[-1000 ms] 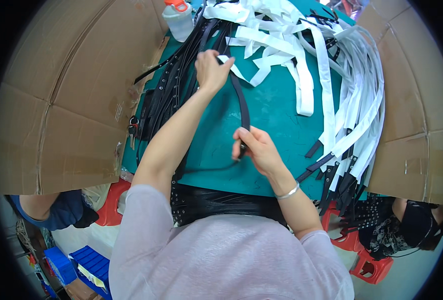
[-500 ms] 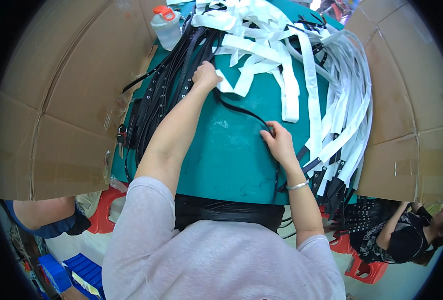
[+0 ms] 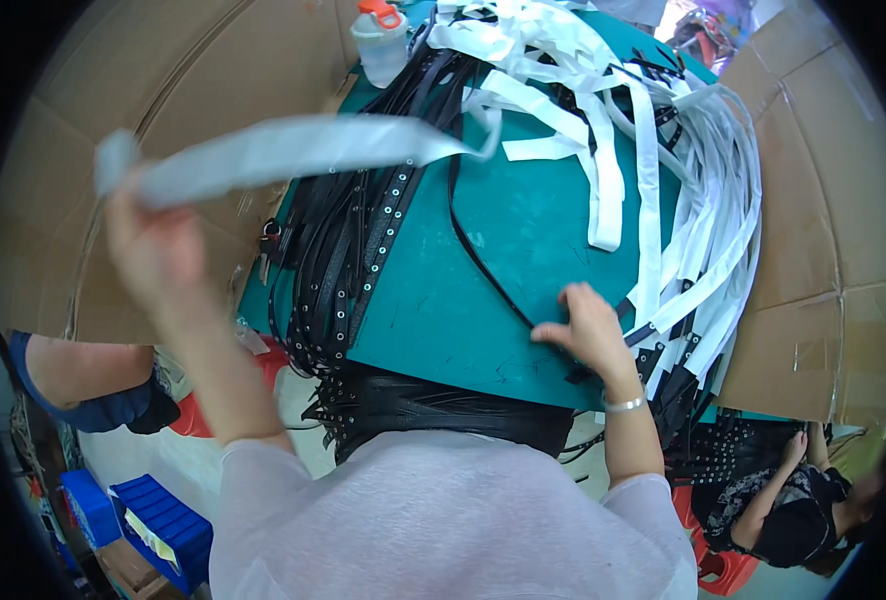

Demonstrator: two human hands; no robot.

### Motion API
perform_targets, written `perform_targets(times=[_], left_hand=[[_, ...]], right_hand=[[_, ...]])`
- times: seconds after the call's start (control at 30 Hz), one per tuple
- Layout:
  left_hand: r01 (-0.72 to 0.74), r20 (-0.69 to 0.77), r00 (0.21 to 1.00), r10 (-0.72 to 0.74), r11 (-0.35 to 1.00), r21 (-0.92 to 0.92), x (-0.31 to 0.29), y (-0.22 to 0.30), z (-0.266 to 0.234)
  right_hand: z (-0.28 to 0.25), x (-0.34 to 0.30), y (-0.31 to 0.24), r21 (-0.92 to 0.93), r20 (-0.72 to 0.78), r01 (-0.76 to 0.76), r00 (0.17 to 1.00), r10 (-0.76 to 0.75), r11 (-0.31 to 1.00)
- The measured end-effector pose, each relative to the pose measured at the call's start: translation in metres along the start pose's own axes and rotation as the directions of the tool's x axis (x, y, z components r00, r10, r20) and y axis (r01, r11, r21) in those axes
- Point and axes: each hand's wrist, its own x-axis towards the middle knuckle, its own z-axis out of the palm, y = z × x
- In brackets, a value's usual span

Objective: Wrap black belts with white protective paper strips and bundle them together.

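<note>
My left hand [image 3: 163, 245], blurred by motion, is raised at the left with its fingers closed on one end of a white strip [image 3: 293, 150]. The strip stretches rightward through the air over the black straps to a twisted end above the table. My right hand [image 3: 595, 335] lies over the lower part of a thin black strap [image 3: 483, 265], with thumb and fingers apart. This strap runs down from the black pile, and its lower end is hidden by the hand. A bundle of black straps with metal eyelets [image 3: 363, 250] lies left of the middle.
A heap of white strips [image 3: 553, 40] covers the far side of the green table [image 3: 433, 310]. White-covered straps [image 3: 713, 200] hang at the right. Cardboard walls [image 3: 803, 230] stand on both sides. A lidded plastic jug [image 3: 381, 50] is at far left. Another person [image 3: 783, 500] sits at lower right.
My left hand has swung left and back from the black straps, pulling the white strip with it. My right hand has shifted slightly nearer me, its thumb now spread. The view has turned a little.
</note>
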Motion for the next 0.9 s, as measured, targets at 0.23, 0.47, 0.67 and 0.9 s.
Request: perform_targets(times=[0.23, 0.47, 0.67, 0.9], left_hand=[[-0.334, -0.001, 0.901, 0.434, 0.695, 0.637, -0.087, 0.234, -0.028], [0.341, 0.063, 0.590, -0.805, 0.320, 0.884, -0.171, -0.003, 0.040], [0.561, 0.241, 0.502, -0.831, 0.525, 0.640, -0.220, -0.079, 0.042], [0.611, 0.130, 0.539, -0.832, 0.492, 0.621, -0.240, -0.100, 0.043]], right_hand=[[0.014, -0.034, -0.010, 0.070, 0.146, 0.085, 0.985, -0.095, 0.994], [-0.015, -0.037, -0.047, 0.931, 0.362, -0.340, 0.904, -0.226, 0.132], [-0.014, -0.060, -0.058, 0.941, 0.202, -0.269, 0.933, -0.299, -0.204], [-0.003, -0.068, -0.065, 0.986, 0.168, -0.169, 0.977, -0.133, 0.010]])
